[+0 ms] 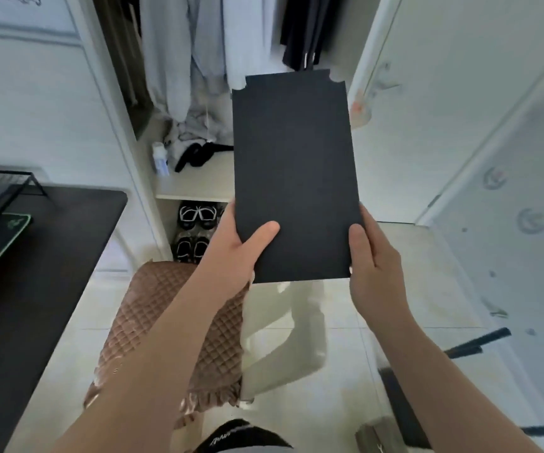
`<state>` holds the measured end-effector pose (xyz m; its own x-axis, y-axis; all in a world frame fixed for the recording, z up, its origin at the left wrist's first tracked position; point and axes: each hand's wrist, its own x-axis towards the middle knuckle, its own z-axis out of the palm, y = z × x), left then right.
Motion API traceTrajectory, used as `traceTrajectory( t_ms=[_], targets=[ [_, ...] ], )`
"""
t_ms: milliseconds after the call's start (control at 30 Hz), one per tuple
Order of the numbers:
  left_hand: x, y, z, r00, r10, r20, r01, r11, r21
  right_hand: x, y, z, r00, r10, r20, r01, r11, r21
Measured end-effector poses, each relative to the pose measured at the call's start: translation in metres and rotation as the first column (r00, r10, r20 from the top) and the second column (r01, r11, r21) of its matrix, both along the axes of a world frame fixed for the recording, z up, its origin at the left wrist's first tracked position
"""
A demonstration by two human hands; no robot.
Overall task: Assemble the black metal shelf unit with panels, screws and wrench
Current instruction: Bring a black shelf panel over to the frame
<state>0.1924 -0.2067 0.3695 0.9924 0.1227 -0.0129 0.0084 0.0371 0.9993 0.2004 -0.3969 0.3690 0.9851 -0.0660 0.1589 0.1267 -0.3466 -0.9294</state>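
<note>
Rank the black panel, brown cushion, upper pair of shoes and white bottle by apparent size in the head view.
1. black panel, largest, though it is held nearest the camera, which inflates it.
2. brown cushion, partly hidden.
3. upper pair of shoes.
4. white bottle, smallest.

We see a bright room with soft, even light. The pale floor (346,387) shines a little. The black panel (293,174) looks flat and dark, with no glare on it. Straight lines bend near the edges. The hanging clothes (179,44) and the door (525,240) look blurry.
</note>
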Motion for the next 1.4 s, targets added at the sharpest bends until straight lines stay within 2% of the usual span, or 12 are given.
traceTrajectory(
  t_ms=[167,400,600,733,800,967,1100,1200,1400],
  targets=[
    [-0.007,-0.104,0.004,0.993,-0.113,0.04,0.112,0.993,0.032,-0.029,-0.11,0.008,0.997,-0.07,-0.022,0.071,0.993,0.098],
    [-0.004,-0.22,-0.009,0.956,-0.289,-0.052,0.293,0.952,0.089,-0.061,-0.223,-0.017,0.946,-0.24,-0.217,0.285,0.936,0.205],
    [0.026,-0.283,-0.062,0.862,-0.441,-0.251,0.475,0.875,0.094,-0.06,-0.279,-0.069,0.838,-0.369,-0.401,0.465,0.869,0.171],
    [0.043,-0.309,-0.119,0.751,-0.495,-0.438,0.575,0.816,0.062,-0.056,-0.297,-0.114,0.72,-0.406,-0.563,0.558,0.821,0.121],
    [0.049,-0.321,-0.154,0.666,-0.525,-0.53,0.623,0.782,0.007,-0.054,-0.304,-0.144,0.643,-0.427,-0.636,0.607,0.79,0.084],
    [0.043,-0.337,-0.234,0.476,-0.478,-0.738,0.613,0.782,-0.112,-0.063,-0.315,-0.208,0.491,-0.425,-0.761,0.644,0.765,-0.012],
    [0.028,-0.344,-0.289,0.354,-0.432,-0.83,0.582,0.796,-0.166,-0.075,-0.324,-0.258,0.426,-0.404,-0.81,0.618,0.784,-0.066],
    [0.019,-0.349,-0.33,0.288,-0.366,-0.885,0.567,0.81,-0.151,-0.08,-0.332,-0.299,0.374,-0.39,-0.842,0.632,0.771,-0.077],
    [0.018,-0.366,-0.421,0.226,-0.261,-0.938,0.547,0.831,-0.1,-0.077,-0.348,-0.399,0.328,-0.344,-0.88,0.611,0.788,-0.08]
  ],
)
